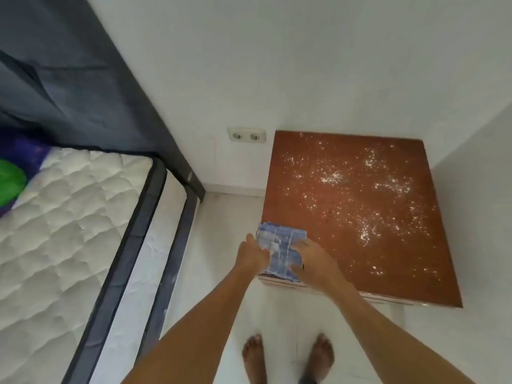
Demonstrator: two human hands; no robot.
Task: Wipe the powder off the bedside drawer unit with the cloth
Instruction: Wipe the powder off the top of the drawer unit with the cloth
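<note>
Arms outstretched, left grip (252, 256), right grip (315, 259), both clutching cloth (282, 242)

1. A bedroom in a home.
2. A quilted mattress (69, 217) lies on a dark bed frame (181, 234).
3. A brown drawer unit (360, 217) stands near it against the white wall (277, 65), beside a double socket (246, 135).
4. Bare feet (253, 358) stand on a pale floor (221, 217).

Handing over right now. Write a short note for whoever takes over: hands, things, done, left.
Hands: left hand grips the cloth at its left edge; right hand holds its right edge.
The cloth is at the near-left corner of the drawer unit top.
The powder lies scattered over the middle and right of the top.
Done: cloth in hand at the unit.
Left: wipe off all the powder.
</note>
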